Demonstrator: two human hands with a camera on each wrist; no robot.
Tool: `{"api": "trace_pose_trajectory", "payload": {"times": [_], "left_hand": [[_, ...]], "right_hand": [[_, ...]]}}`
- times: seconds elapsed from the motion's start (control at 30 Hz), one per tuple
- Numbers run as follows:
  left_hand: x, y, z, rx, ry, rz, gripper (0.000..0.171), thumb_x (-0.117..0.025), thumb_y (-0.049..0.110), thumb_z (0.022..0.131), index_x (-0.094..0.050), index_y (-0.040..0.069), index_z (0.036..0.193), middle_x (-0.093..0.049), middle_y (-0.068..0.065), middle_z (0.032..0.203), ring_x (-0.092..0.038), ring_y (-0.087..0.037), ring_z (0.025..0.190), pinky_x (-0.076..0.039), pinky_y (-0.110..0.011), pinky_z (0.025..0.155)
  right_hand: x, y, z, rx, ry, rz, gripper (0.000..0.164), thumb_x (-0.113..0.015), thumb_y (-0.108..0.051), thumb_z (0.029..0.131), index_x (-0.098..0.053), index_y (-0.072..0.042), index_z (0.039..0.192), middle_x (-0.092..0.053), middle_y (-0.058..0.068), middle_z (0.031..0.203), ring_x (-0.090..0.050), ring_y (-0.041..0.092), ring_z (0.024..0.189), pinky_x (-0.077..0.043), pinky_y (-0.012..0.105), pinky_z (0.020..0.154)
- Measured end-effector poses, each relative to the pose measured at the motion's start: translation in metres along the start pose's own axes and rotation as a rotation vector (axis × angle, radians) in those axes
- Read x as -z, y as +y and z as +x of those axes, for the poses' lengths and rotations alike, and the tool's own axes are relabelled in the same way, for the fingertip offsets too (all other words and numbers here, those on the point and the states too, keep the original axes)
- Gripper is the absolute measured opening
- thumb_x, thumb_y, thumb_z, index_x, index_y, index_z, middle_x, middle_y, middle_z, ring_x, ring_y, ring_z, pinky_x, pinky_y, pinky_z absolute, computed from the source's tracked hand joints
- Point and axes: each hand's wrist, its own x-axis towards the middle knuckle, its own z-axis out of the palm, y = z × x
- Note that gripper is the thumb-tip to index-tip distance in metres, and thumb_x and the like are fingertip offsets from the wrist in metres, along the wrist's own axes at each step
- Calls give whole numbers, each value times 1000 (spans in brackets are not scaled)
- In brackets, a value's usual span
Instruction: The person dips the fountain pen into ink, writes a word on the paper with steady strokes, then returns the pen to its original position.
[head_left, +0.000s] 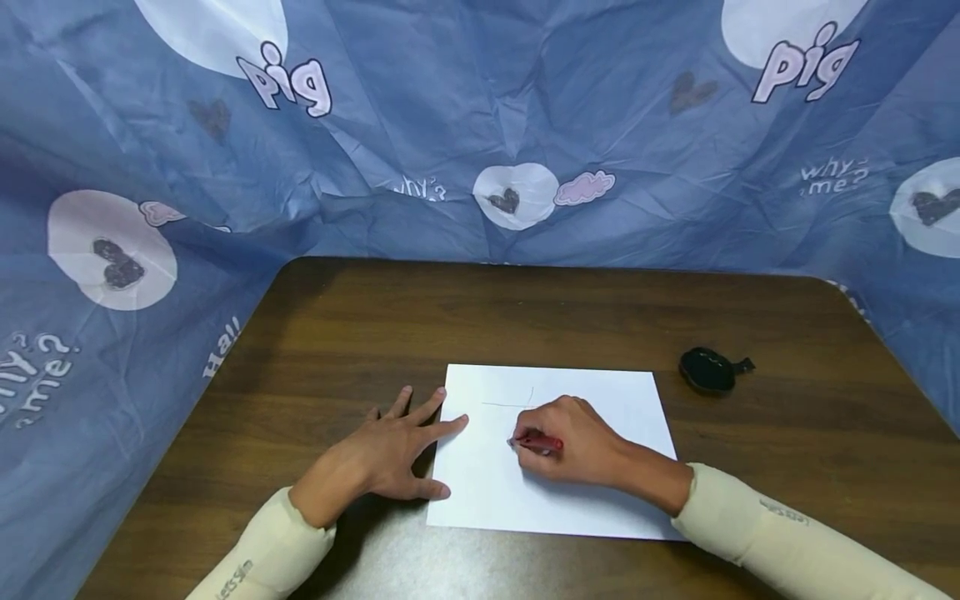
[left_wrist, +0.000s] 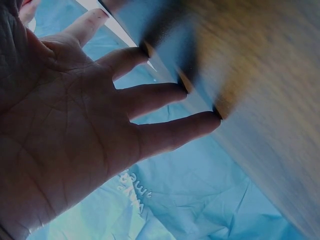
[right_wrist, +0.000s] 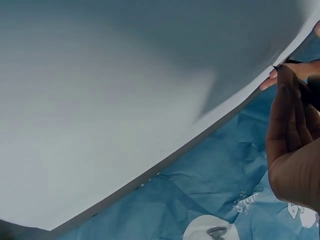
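Note:
A white sheet of paper [head_left: 480, 492] lies on the wooden table, with a few thin drawn lines [head_left: 502, 405] in its upper part. My right hand [head_left: 577, 442] rests over the middle of the sheet and pinches a red pen [head_left: 551, 443], whose tip points left, close to the paper. At the sheet's left edge my left hand [head_left: 393, 450] is spread flat, the index finger and thumb reaching onto the paper. The left wrist view shows this hand's palm [left_wrist: 70, 110] with its fingertips on the tabletop. In the right wrist view the curled fingers [right_wrist: 285, 110] hide most of the pen.
A small black pan-shaped dish [head_left: 707, 371] with a short handle sits right of the paper. Blue printed cloth [head_left: 420, 125] hangs behind the dark wooden table [head_left: 480, 308] and along its left side.

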Motion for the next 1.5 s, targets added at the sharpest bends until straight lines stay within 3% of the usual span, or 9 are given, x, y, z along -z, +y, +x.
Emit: {"api": "trace_pose_trajectory", "payload": {"times": [0.17, 0.4, 0.53, 0.73, 1.5], "left_hand": [[0, 1, -1, 1, 3, 1, 84, -70, 60, 85, -32, 38, 156, -8, -6, 167, -7, -50, 147, -20, -77, 103], [0, 0, -1, 2, 22, 22, 84, -70, 61, 85, -33, 38, 156, -9, -5, 167, -8, -50, 147, -21, -77, 103], [-1, 0, -1, 11, 16, 14, 84, -71, 61, 84, -33, 39, 156, -9, -5, 167, -8, -49, 147, -21, -76, 104], [-2, 0, -1, 17, 3, 15, 85, -70, 62, 84, -32, 41, 156, -9, -3, 167, -8, -48, 148, -21, -75, 105], [-1, -1, 0, 14, 6, 14, 84, -70, 63, 84, -32, 41, 156, -9, -3, 167, -8, -48, 148, -21, -75, 105]], "right_hand": [[-4, -5, -1, 16, -15, 2, 4, -73, -13, 84, -74, -16, 81, -59, -18, 66, -42, -7, 55, -35, 13, 49], [-8, -19, 1, 11, -87, -6, 4, -72, -14, 86, -75, -15, 88, -69, -14, 77, -56, -6, 67, -49, 16, 62], [-12, -29, 1, 40, -124, -10, 4, -71, -14, 85, -75, -15, 87, -68, -14, 76, -55, -8, 67, -48, 14, 62], [-16, -34, 0, 60, -119, 0, 5, -70, -13, 85, -73, -16, 84, -66, -15, 72, -51, -10, 63, -45, 11, 59], [-13, -31, -1, 32, -90, 23, 3, -73, -15, 86, -74, -15, 89, -70, -13, 78, -56, -8, 67, -48, 14, 63]]}}
